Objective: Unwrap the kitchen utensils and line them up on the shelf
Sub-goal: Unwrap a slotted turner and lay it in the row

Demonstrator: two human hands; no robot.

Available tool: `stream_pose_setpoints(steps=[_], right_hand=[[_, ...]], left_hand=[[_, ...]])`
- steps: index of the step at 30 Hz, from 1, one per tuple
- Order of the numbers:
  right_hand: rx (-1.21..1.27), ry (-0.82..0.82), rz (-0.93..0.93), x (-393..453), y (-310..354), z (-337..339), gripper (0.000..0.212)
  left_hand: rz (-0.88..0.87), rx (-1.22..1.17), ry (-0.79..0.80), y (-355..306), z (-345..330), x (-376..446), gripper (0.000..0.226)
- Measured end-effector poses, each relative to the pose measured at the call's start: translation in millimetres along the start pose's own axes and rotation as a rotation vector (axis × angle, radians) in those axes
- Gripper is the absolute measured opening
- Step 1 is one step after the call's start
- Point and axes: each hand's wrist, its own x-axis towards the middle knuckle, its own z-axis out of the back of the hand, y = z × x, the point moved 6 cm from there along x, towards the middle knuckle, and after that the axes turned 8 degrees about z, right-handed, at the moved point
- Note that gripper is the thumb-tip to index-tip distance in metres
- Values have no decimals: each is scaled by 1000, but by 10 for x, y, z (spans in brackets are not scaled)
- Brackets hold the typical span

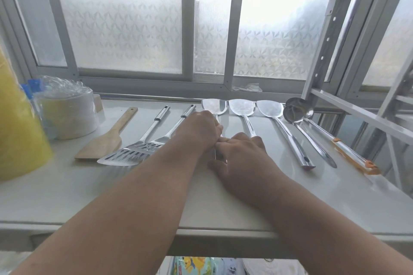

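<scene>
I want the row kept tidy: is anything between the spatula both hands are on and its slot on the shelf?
Nothing visible. The left hand and right hand already hold the spatula on the shelf, in the gap between the slotted turner and the next spatula.

Silver spatulas (214, 107), tan wooden turner (107, 140) (yellow bag (17, 131) beside).

My one camera sits on my head, facing forward and slightly down from close above the shelf (67, 196); the frosted window (120, 29) fills twelve o'clock, my forearms entering from six.
</scene>
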Motion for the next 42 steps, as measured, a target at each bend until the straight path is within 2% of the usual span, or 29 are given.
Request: stream_pose_setpoints(steps=[16, 22, 25, 27, 32, 38, 42], right_hand=[[-17, -27, 11, -3, -15, -15, 26], [-22, -54, 19, 6, -30, -16, 28], [-35, -77, 35, 1, -15, 4, 27], [-48, -97, 44, -16, -3, 17, 33], [-82, -126, 51, -46, 47, 69, 42], [-149, -92, 85, -78, 192, 148, 47], [-143, -43, 76, -24, 396, 143, 50]], left_hand=[[-26, -15, -9, -2, -1, -11, 44], [-16, -48, -42, 21, 47, -28, 50], [-12, -2, -57, 20, 95, -96, 53], [-9, 40, -72, 1, 149, -171, 51], [-53, 199, -137, -29, 394, -412, 35], [4, 186, -110, 423, 605, -695, 33], [53, 282, -15, 709, 771, -994, 47]])
